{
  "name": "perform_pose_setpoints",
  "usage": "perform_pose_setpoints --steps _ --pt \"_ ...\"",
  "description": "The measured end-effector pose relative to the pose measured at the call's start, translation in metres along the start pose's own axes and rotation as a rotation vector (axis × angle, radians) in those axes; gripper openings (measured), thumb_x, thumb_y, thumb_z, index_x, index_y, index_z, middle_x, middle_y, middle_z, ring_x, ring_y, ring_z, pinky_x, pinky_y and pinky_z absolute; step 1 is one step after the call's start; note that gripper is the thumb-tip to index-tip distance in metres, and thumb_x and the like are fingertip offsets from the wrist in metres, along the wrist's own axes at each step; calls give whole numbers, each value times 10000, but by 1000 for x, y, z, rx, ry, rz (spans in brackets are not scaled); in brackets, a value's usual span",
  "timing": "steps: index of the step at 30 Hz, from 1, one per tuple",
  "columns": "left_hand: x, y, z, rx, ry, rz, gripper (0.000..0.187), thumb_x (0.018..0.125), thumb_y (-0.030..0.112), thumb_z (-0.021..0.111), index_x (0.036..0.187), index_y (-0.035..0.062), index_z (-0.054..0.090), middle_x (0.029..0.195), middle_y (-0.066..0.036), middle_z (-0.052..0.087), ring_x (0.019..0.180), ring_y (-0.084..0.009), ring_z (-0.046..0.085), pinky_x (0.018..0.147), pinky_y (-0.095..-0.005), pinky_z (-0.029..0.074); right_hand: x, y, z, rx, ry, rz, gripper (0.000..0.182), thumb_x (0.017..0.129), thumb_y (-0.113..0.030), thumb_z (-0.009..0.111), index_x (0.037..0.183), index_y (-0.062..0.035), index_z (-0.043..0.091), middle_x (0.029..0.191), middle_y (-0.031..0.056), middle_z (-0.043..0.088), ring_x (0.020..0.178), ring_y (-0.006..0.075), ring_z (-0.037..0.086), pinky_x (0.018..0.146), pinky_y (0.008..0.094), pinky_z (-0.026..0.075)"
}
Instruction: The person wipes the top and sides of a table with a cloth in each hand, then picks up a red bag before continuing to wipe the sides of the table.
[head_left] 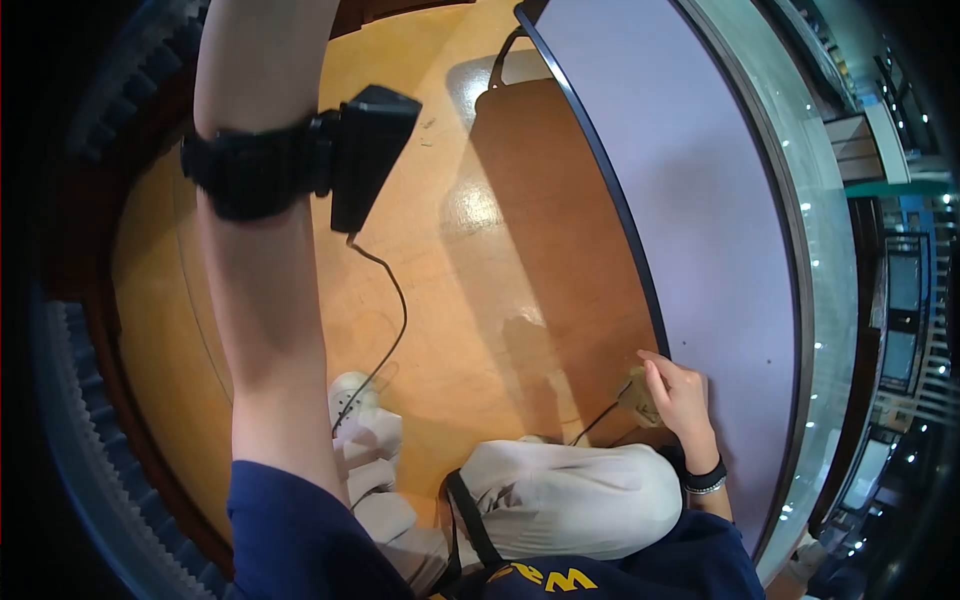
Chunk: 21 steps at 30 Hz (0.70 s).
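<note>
My right hand (682, 398) rests at the dark edge of a pale lavender table (700, 200), fingers curled around a small tan object (636, 393) pressed against that edge. A thin dark cord (596, 424) leads from the object toward my knee. My left forearm (262, 290) is raised across the left of the view and wears a black strap (250, 170) with a black box (368, 150) fixed to it. A black cable (392, 300) hangs from the box. The left hand itself is past the top of the frame.
A glossy wooden floor (480, 260) lies below, with the table's shadow on it. My light trousers (570, 500) and white shoes (365, 440) are at the bottom. A glass-like curved rim (815, 300) borders the table's far side.
</note>
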<state>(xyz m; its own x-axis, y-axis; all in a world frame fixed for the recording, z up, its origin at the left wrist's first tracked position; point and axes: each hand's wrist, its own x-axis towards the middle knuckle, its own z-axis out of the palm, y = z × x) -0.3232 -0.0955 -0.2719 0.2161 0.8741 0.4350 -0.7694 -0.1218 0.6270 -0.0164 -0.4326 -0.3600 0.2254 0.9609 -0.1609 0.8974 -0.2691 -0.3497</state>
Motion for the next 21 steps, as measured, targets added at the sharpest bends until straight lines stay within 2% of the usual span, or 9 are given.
perform_pose_setpoints --steps 6,8,10,12,13,14,16,20,21 --pt "22 -20 38 101 -130 -154 386 884 281 342 698 3 535 581 -91 512 467 -201 468 493 -300 439 -62 27 4 54 61 139 205 859 -213 543 830 -61 676 639 144 601 539 295 585 498 346 443" --pt "35 -23 53 160 -190 -211 393 884 282 346 682 3 536 559 -89 511 446 -200 466 477 -297 439 -86 30 -9 117 -162 376 215 862 -217 535 826 -59 676 654 156 596 563 310 587 512 354 444" --pt "48 -28 61 224 -260 -285 400 883 283 350 667 3 537 537 -87 511 425 -198 463 460 -295 439 -111 52 2 120 -148 356 244 859 -249 535 813 -53 672 643 169 583 595 333 586 535 381 446" --pt "44 -21 69 318 -326 -358 408 882 285 353 652 3 538 514 -86 510 404 -197 461 444 -292 439 -124 58 9 -59 -279 537 266 849 -274 542 800 -41 662 651 182 584 637 357 585 567 417 452" --pt "21 -28 65 428 -111 -206 415 883 297 354 645 16 545 515 -80 513 402 -197 462 450 -311 444 -127 64 15 -109 -309 525 275 841 -285 545 792 -38 655 674 195 592 674 378 581 612 437 458" --pt "30 -6 12 476 -230 -378 371 888 286 388 705 21 573 586 -83 565 508 -190 550 535 -324 493 -124 62 15 -122 -360 508 248 839 -263 546 809 -45 659 718 193 609 710 378 588 659 432 466" --pt "12 31 -46 801 -97 -372 431 930 341 313 1010 -14 544 944 -69 571 816 -150 546 764 -272 453 -121 66 24 -11 -308 461 222 833 -246 554 826 -53 664 738 186 617 729 367 597 683 419 468" --pt "-54 80 -70 971 -92 -309 446 925 378 354 882 -12 567 810 -36 551 712 -103 521 660 -221 419 -103 62 30 92 -352 417 199 823 -225 562 842 -57 666 755 179 623 738 355 604 686 410 472" --pt "-65 94 -73 1044 -107 -323 410 921 316 354 844 -22 572 758 -40 561 661 -102 530 620 -213 417 -101 63 31 76 -354 352 193 817 -223 566 846 -60 666 759 175 625 737 350 606 681 407 473"
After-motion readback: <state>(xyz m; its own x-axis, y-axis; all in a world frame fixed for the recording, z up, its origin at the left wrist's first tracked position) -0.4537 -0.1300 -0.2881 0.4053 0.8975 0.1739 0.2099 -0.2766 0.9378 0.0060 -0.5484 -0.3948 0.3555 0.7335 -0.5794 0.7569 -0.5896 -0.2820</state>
